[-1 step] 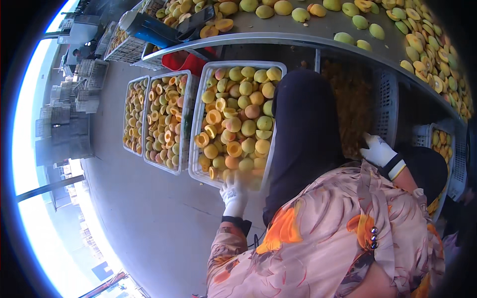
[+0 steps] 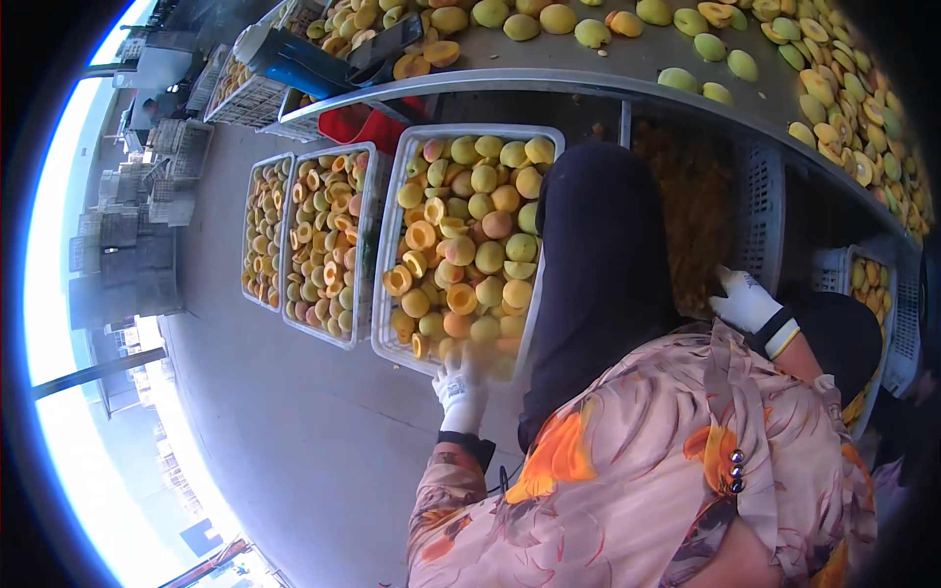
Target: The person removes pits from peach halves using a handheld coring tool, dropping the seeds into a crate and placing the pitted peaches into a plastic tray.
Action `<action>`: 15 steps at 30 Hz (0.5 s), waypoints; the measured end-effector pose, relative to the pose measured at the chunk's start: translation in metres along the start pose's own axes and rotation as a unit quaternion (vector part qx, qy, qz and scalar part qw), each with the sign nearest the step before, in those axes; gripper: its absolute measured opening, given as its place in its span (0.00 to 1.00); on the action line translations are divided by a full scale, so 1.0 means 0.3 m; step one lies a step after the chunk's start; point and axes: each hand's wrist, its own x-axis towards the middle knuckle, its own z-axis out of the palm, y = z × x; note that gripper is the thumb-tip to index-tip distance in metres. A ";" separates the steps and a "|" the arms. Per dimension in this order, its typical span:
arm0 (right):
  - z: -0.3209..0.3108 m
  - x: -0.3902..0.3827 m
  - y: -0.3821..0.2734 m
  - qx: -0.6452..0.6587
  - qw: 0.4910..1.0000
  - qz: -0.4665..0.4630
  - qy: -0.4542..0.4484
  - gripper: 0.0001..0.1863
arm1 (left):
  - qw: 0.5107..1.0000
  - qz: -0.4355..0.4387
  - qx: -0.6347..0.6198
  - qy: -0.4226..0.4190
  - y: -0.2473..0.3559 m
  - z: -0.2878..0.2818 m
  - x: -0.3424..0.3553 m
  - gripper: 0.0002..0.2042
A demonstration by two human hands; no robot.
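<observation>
A white glove covers my left hand (image 2: 461, 392), which is at the near rim of a white plastic crate (image 2: 394, 211). Its fingers are stretched out and apart, the tips blurred against the fruit. Whole and halved yellow-green apricots (image 2: 456, 245) fill that crate, several with hollow centres facing up. My right hand (image 2: 747, 302), also gloved, is beside my right knee at the edge of a dark brown heap (image 2: 686, 216) under the table. The fingers there look curled in, and what they hold is hidden.
Two more crates of halved apricots (image 2: 331, 240) stand to the left on the grey floor (image 2: 284, 421). A metal-edged table (image 2: 608, 83) with scattered fruit crosses ahead, with a blue bottle (image 2: 294, 61) at its left. Another fruit crate (image 2: 870, 284) stands at right.
Both hands stay almost where they were. The view has shifted very slightly, and no fruit has visibly moved.
</observation>
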 end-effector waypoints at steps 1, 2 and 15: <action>-0.014 -0.008 -0.013 0.018 1.000 0.007 -0.003 0.25 | 0.999 0.017 -0.052 0.002 -0.033 0.027 0.002 0.29; -0.022 -0.009 -0.022 0.018 1.000 0.010 0.005 0.25 | 0.994 0.037 -0.104 0.005 -0.077 0.050 0.010 0.27; -0.137 -0.037 -0.014 0.128 0.991 0.024 0.041 0.19 | 0.971 0.084 -0.219 0.048 0.128 -0.451 0.566 0.14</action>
